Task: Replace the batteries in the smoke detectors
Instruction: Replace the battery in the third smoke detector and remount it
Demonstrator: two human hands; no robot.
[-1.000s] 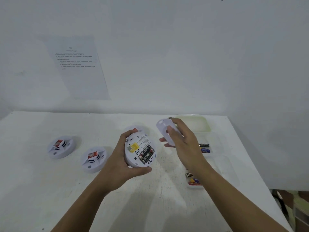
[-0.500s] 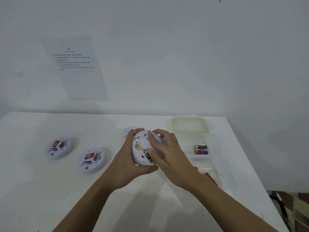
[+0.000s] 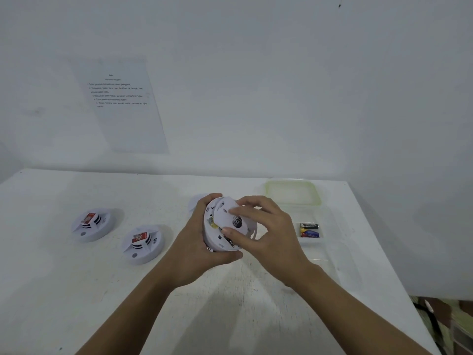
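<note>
My left hand [image 3: 194,242] grips a white round smoke detector [image 3: 217,240] from behind, its back side turned toward me above the table. My right hand [image 3: 263,234] holds a white cover plate [image 3: 225,213] against that back, fingers and thumb pinching its edge. A black battery shows partly beneath the plate. Two more smoke detectors, the far left one [image 3: 90,224] and the nearer one [image 3: 142,243], lie face up on the table's left, each with a red label. Spare batteries [image 3: 309,230] lie in a clear plastic box [image 3: 330,252] on the right.
The white table [image 3: 76,290] meets a white wall with a printed sheet [image 3: 120,103] taped on it. A yellowish lid [image 3: 293,192] lies behind the clear box. Another white round piece [image 3: 195,202] peeks out behind my left hand. The table's right edge drops off near clutter.
My right hand brought the cover plate from the right onto the back of the detector, and it now covers most of the battery compartment. The left hand kept holding the detector.
</note>
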